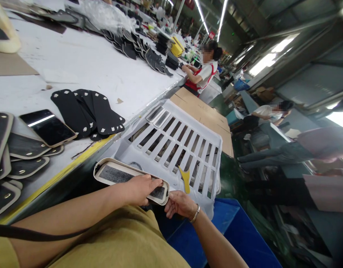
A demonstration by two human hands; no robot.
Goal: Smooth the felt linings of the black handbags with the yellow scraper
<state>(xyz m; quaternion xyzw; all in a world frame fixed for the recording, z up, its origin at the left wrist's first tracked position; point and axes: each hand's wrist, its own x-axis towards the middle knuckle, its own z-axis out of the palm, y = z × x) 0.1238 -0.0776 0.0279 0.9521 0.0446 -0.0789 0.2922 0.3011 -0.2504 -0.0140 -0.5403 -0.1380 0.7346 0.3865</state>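
My left hand (140, 189) is closed over a long, narrow cream-edged piece (112, 173) with rounded ends and a dark grey strip inside. The thumb lies on its face towards the right end. At that right end my right hand (180, 204), with a metal bracelet at the wrist, pinches the edge with curled fingers. Beneath and beyond the piece stands a light grey slatted plastic rack (149, 147). A yellow forked flat tool (185, 179) lies on its slats, close to my right hand. Two small framed pieces (162, 118) rest at the rack's far left corner.
On the white table (85, 56) to the left lie black rounded panels (103, 113), a phone (48, 127) and stacked cream-edged pieces (23, 152). A blue bin (230, 223) is below right. Cardboard (205, 115) lies behind the rack. A co-worker (203, 72) sits farther along the table.
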